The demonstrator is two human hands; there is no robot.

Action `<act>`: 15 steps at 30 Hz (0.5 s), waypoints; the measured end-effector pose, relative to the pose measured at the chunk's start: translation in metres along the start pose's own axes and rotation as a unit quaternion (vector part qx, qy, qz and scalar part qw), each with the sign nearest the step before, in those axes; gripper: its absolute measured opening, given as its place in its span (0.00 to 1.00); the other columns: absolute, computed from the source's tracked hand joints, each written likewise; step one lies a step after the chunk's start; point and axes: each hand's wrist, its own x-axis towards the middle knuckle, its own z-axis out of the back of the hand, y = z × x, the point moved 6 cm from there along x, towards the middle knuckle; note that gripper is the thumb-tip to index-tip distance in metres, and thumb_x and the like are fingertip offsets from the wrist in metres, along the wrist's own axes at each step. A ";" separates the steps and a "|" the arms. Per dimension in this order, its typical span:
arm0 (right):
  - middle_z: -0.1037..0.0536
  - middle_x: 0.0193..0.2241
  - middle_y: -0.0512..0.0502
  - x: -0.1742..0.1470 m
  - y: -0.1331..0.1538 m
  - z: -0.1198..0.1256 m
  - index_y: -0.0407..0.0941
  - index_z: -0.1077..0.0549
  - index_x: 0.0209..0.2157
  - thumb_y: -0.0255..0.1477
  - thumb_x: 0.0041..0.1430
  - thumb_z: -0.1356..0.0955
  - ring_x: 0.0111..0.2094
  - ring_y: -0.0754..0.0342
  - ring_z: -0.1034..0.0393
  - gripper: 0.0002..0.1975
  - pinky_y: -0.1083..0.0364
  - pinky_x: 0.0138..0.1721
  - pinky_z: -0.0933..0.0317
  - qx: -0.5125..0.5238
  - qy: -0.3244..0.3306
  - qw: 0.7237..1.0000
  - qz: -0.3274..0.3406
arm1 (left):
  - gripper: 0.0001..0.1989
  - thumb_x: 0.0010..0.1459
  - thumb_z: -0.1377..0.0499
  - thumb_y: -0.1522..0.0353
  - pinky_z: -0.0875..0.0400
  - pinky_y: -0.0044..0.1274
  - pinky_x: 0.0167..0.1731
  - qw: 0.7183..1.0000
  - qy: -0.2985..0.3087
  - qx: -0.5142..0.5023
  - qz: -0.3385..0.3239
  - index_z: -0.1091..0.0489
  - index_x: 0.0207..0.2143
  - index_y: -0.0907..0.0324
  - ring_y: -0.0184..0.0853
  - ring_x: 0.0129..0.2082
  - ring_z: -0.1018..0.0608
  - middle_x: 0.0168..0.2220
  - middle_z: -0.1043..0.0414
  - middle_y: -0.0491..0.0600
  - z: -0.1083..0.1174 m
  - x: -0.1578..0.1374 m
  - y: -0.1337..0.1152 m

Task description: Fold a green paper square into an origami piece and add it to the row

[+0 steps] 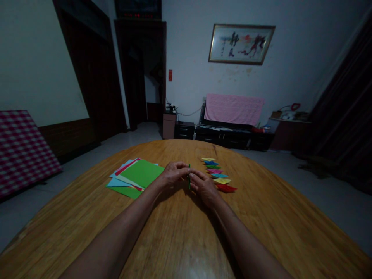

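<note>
Between my two hands stands a piece of green folded paper (189,185), seen edge-on as a thin upright strip just over the table. My left hand (174,173) pinches it from the left, its fingers bent toward the strip. From the other side my right hand (204,186) grips it with the fingertips. The far fingers and the paper's full shape are hidden. Right of my right hand lies a row of small folded paper boats, with a red paper boat (226,188) nearest and a yellow paper boat (222,181) behind it.
A loose stack of coloured paper sheets (143,172), green on top, lies left of my left hand on the round wooden table (180,240). Beyond the table's far edge are a low black cabinet (223,136) and a pink cloth (234,109). A checkered cloth (24,151) is at far left.
</note>
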 end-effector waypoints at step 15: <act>0.22 0.27 0.48 0.000 0.012 -0.005 0.42 0.24 0.37 0.30 0.46 0.34 0.28 0.53 0.28 0.15 0.55 0.32 0.35 -0.223 -0.097 0.967 0.074 | 0.21 0.44 0.44 0.78 0.34 0.25 0.42 0.924 -0.107 0.338 -0.144 0.27 0.43 0.59 0.37 0.38 0.26 0.38 0.25 0.52 0.002 0.005 0.000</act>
